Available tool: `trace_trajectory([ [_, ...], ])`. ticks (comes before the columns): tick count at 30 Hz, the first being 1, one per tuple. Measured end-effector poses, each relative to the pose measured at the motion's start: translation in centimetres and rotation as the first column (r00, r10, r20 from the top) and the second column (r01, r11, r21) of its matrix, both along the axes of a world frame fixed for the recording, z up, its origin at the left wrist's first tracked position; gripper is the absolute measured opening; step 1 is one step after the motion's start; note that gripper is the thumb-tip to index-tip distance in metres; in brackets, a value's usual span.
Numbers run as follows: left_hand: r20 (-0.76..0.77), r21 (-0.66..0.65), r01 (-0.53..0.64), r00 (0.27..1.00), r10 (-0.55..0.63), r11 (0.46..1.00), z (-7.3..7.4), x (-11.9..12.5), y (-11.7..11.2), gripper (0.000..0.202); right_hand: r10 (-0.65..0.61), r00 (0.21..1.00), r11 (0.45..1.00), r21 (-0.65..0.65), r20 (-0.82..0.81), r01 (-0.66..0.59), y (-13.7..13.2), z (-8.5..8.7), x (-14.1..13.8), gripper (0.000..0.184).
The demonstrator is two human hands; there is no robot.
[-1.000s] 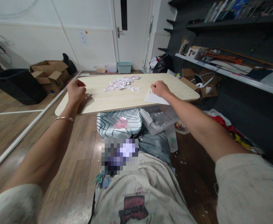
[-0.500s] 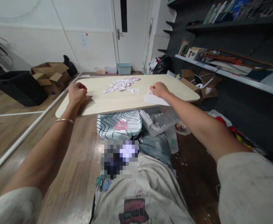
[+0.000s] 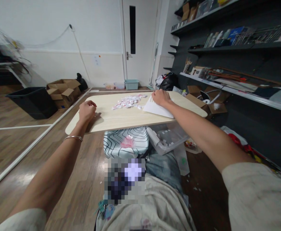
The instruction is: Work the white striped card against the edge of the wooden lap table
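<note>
A low light-wood table (image 3: 121, 117) stands over my legs. My left hand (image 3: 87, 110) rests on its near left part, fingers curled closed with nothing visible in them. My right hand (image 3: 160, 97) lies on the far end of a white paper sheet (image 3: 156, 109), fingers curled down onto it. A heap of small pink and white paper scraps (image 3: 128, 101) lies just left of that hand.
Under the table sit a line-patterned cushion (image 3: 126, 141) and a clear plastic box (image 3: 168, 138). Cardboard boxes (image 3: 63, 91) and a black bin (image 3: 33, 101) stand at the left. Dark shelves (image 3: 239, 81) run along the right wall. A white door (image 3: 138, 41) is at the back.
My right hand has slid the white sheet farther along the table toward the scrap heap. My head has lifted, so more of the wall and shelves shows. The left hand has stayed put.
</note>
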State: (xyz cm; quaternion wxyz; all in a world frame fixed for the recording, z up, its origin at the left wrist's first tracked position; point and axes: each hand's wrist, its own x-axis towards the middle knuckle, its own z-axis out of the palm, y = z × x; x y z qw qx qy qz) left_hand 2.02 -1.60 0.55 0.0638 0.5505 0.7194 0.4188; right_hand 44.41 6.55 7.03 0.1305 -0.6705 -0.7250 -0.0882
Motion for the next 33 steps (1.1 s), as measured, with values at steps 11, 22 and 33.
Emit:
trace_trajectory([
  [11, 0.096, -0.046, -0.027, 0.995, 0.032, 0.999, 0.2, 0.5, 0.0, 0.018, 0.020, 0.999, 1.000, -0.024, 0.049, -0.019, -0.5, -1.5, 1.2, 0.063],
  [22, 0.122, -0.065, 0.010, 0.992, -0.002, 0.998, 0.0, 0.0, 0.5, 0.016, 0.130, 0.977, 0.982, -0.161, 0.170, -0.103, -4.6, -2.7, 3.3, 0.059],
  [33, 0.114, -0.034, 0.014, 0.993, -0.010, 0.999, -0.1, -0.1, 0.6, 0.018, -0.045, 0.998, 0.994, -0.101, 0.045, 0.049, -4.0, -3.4, 4.8, 0.057],
])
